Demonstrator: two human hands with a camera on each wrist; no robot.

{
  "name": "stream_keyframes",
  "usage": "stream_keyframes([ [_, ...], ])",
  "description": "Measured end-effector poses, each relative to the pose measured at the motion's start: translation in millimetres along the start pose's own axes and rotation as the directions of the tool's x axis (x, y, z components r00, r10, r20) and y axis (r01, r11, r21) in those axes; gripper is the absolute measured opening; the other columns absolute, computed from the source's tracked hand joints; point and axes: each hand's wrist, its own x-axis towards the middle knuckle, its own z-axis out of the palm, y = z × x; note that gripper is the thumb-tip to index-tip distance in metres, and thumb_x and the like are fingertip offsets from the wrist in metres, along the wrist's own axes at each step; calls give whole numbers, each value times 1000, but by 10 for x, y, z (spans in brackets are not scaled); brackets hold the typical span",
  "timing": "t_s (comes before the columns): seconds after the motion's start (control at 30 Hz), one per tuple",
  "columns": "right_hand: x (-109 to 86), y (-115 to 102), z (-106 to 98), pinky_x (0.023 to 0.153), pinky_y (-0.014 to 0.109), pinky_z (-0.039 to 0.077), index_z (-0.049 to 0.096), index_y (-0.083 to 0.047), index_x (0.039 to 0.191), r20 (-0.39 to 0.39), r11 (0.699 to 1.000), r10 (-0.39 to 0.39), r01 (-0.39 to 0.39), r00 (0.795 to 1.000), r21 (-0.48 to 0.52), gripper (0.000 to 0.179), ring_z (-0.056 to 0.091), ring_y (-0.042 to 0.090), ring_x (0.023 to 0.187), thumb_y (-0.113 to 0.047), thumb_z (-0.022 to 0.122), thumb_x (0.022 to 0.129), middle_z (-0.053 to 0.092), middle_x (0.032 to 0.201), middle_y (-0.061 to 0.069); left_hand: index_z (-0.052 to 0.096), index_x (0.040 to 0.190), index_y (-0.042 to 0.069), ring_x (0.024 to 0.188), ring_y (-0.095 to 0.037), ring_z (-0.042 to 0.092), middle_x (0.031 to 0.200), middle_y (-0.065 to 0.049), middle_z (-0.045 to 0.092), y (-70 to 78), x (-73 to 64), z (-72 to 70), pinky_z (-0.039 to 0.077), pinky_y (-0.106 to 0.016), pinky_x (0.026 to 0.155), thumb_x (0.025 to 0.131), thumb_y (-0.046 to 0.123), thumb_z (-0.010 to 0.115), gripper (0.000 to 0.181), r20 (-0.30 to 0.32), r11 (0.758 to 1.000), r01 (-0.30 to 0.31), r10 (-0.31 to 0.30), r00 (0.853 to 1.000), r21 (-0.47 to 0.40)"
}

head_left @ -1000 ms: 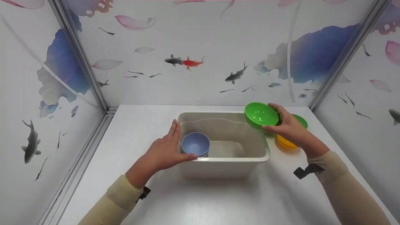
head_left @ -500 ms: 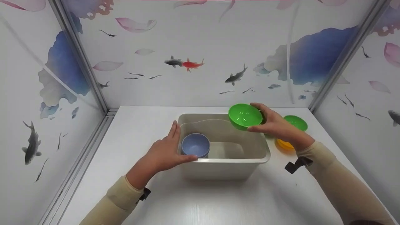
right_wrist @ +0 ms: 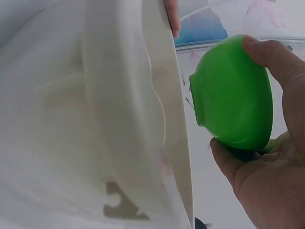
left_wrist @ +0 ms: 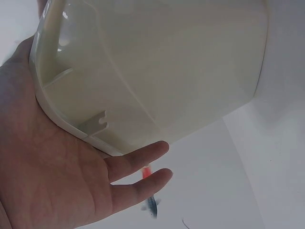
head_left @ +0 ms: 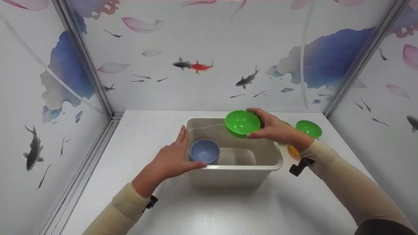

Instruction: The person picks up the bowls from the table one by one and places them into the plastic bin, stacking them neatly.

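Observation:
In the head view, my right hand (head_left: 277,129) pinches a green bowl (head_left: 242,122) by its right side, thumb in front and fingers behind. The bowl is tilted and held over the back part of a beige plastic bin (head_left: 228,178). The right wrist view shows the bowl's green underside (right_wrist: 233,95) beside the bin wall. My left hand (head_left: 171,160) rests on the bin's left end, its fingers straight along the side and its thumb on the front rim. A blue bowl (head_left: 204,151) sits inside the bin at the left, seemingly stacked on another.
Right of the bin, another green bowl (head_left: 309,128) stands on the white table (head_left: 209,209). An orange-yellow bowl (head_left: 294,152) is partly hidden behind my right forearm. Printed panels with fish enclose the table at the back and both sides.
My right hand has carried the green bowl leftward, from the bin's back right corner to over its middle. The left hand, bin and blue bowl have stayed in place.

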Motion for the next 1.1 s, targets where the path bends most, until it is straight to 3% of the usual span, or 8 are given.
stream_keyframes([
  [0.23,136,-62,44,110,32,50,36,-8,170,47,1000,-9,8,999,25,105,57,31,138,-19,97,85,57,156,14,11,177,3,126,-43,69,185,-14,0,4,1,-4,58,-55,99,82,93,69,143,-3,1000,2,-2,1000,-2],
  [0.47,280,-111,80,109,35,50,37,-8,170,69,998,-41,44,997,-43,104,58,29,136,-20,97,86,58,155,13,10,176,1,129,-45,68,185,-16,0,8,-2,-10,58,-56,96,83,90,70,142,-8,1000,-7,7,1000,-1],
  [0.67,367,-142,137,112,45,49,38,-5,169,100,994,-85,91,991,-59,104,59,31,135,-18,97,85,59,154,16,11,176,1,120,-44,71,184,-17,1,13,-7,-4,60,-54,92,84,89,72,141,-12,1000,-7,7,1000,-3],
  [0.8,420,-170,164,114,49,46,39,-5,168,116,990,-108,117,987,-81,103,58,31,137,-20,97,85,59,155,16,11,176,0,126,-46,69,184,-18,1,12,-5,-2,59,-56,95,84,88,71,141,-10,1000,-3,3,1000,0],
  [1.1,553,-206,226,116,47,44,38,-7,169,145,985,-141,153,979,-82,105,56,29,137,-21,97,84,57,156,12,10,176,0,126,-48,69,184,-18,1,5,-5,-13,59,-57,95,84,89,71,142,-16,1000,-9,9,1000,-2],
])
